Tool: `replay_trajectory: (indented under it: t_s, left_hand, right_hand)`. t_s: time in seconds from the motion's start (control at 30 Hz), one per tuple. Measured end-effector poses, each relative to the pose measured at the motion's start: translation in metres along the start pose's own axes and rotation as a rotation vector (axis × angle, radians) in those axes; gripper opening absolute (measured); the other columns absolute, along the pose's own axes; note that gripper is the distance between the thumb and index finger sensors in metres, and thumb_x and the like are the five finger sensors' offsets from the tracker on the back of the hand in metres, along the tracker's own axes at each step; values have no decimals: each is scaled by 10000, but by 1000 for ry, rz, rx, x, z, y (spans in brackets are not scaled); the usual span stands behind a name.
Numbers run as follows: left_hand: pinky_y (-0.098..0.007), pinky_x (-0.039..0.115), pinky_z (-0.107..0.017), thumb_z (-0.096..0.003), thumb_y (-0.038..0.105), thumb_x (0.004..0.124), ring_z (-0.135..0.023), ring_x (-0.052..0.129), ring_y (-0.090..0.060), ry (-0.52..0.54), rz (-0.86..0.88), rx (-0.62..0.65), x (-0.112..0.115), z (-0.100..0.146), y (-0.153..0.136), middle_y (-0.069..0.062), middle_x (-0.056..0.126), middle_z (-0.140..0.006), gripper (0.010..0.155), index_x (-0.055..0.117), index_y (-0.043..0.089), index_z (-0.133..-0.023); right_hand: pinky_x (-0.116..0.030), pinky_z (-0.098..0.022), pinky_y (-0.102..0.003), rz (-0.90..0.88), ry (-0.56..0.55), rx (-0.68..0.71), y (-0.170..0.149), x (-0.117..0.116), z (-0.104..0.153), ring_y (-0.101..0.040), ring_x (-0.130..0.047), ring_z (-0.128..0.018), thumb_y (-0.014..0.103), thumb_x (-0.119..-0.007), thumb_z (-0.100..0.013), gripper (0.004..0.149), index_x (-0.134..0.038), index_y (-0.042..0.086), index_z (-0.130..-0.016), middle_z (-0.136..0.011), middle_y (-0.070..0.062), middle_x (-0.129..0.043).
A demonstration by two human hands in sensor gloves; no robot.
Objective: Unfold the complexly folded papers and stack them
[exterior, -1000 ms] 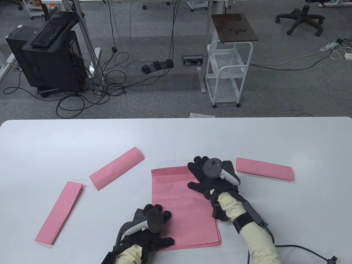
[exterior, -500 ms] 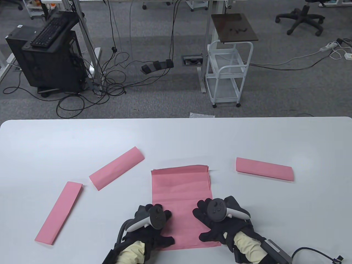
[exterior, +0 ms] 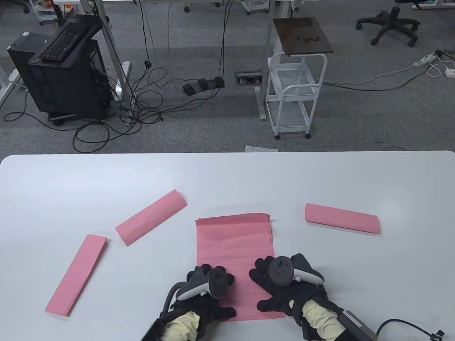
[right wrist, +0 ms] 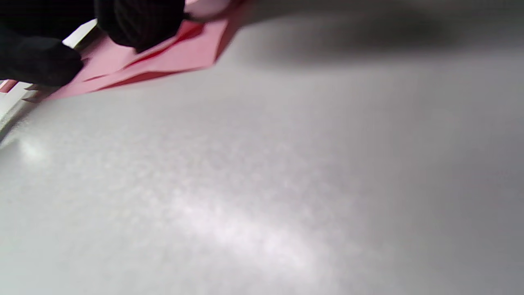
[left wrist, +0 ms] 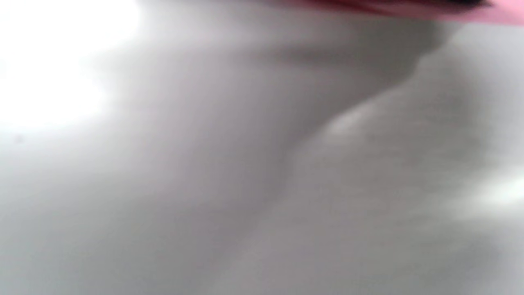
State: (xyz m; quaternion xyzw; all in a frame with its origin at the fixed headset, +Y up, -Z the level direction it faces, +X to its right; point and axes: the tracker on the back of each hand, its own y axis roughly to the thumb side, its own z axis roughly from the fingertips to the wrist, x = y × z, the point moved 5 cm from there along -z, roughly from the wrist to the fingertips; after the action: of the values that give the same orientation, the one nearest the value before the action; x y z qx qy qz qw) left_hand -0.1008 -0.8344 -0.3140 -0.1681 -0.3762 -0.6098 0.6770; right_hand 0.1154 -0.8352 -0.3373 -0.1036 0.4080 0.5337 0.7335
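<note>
A stack of unfolded pink sheets (exterior: 234, 245) lies flat near the table's front middle. My left hand (exterior: 213, 284) rests flat on its near left part, fingers spread. On the near right part, my right hand (exterior: 273, 280) presses down with straight fingers; the right wrist view shows its fingertips (right wrist: 139, 24) on the pink sheets (right wrist: 172, 53). Three folded pink strips lie apart: one (exterior: 151, 217) left of the stack, one (exterior: 76, 275) at the far left, one (exterior: 342, 218) to the right. The left wrist view is blurred, with only a pink paper edge (left wrist: 409, 8) at the top.
The white table (exterior: 227, 177) ends at a far edge with grey carpet beyond. On the floor stand a white cart (exterior: 295, 96), a black computer case (exterior: 60, 71) with a keyboard, cables and an office chair (exterior: 389, 21).
My right hand slid from the stack's far right corner down to its near right part. My left hand shifted a little to the right along the near edge.
</note>
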Motion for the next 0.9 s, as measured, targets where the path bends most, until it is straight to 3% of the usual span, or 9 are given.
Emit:
replay_trajectory:
  t_s: [0.13, 0.27, 0.33, 0.4, 0.47, 0.53, 0.63, 0.73, 0.9]
  left_hand:
    - [-578, -115, -637, -440, 656, 635, -967, -249, -288, 4, 41, -87, -2, 12, -41, 173, -233, -1039, 911, -63, 455, -990]
    - [-578, -112, -639, -439, 642, 644, -975, -234, -297, 10, 52, -84, -2, 13, -43, 149, -233, -1040, 914, -56, 445, -993]
    - [-585, -97, -640, -462, 635, 646, -989, -201, -318, 0, 11, -86, -7, 15, -38, 68, -220, -1059, 912, -46, 411, -1011]
    - [-601, -71, -651, -527, 609, 608, -1003, -173, -344, 94, -80, -56, -18, 18, -23, 7, -205, -1075, 850, -7, 347, -1053]
    - [-602, -59, -669, -536, 604, 590, -1014, -168, -328, 153, -94, 98, -23, 16, 2, 47, -196, -1083, 809, -12, 401, -1036]
    - [-578, -80, -682, -547, 581, 570, -1005, -210, -273, 64, -129, 198, -16, 7, 25, 114, -200, -1074, 761, 22, 416, -1047]
    - [-579, -84, -679, -524, 618, 509, -1009, -203, -262, -12, -306, 181, -7, -11, 38, 99, -197, -1075, 783, -51, 389, -1021]
    - [-579, -77, -688, -495, 671, 457, -1030, -180, -215, 39, -220, 150, -20, -27, 26, 162, -214, -1050, 769, -76, 429, -993]
    - [-573, -86, -684, -535, 611, 413, -1047, -168, -161, 105, 20, -47, -50, -42, -40, 234, -166, -1061, 635, -5, 479, -995]
  right_hand:
    - [148, -651, -482, -5, 3, 1, 0, 0, 0, -81, 175, -976, 566, -677, -472, 801, -120, 446, -1035, -1097, 199, 80]
    - [153, -648, -480, -11, 5, 0, 0, -1, 0, -76, 179, -974, 565, -678, -471, 797, -125, 446, -1033, -1095, 204, 85]
    - [153, -647, -480, -11, 6, 0, 0, -1, 0, -76, 181, -973, 565, -677, -471, 797, -124, 447, -1033, -1094, 204, 85]
    - [163, -643, -479, -14, 9, 1, 0, -1, 0, -75, 183, -971, 564, -678, -472, 797, -123, 446, -1032, -1092, 204, 88]
    - [164, -641, -476, -20, 9, 3, 0, -1, 0, -73, 186, -969, 563, -679, -471, 798, -123, 447, -1032, -1091, 207, 90]
    - [164, -640, -476, -20, 10, 3, 0, -1, 0, -72, 186, -968, 563, -679, -472, 796, -124, 447, -1031, -1090, 209, 91]
    - [163, -641, -477, -19, 12, 3, 0, -1, 0, -73, 186, -968, 561, -679, -472, 798, -123, 446, -1032, -1090, 208, 89]
    - [164, -639, -476, -22, 12, 5, 0, -1, 0, -73, 187, -967, 560, -679, -473, 797, -123, 445, -1032, -1090, 206, 91]
    - [160, -643, -477, -19, 7, 6, 0, -1, 0, -74, 181, -972, 559, -677, -474, 794, -127, 443, -1035, -1095, 204, 84]
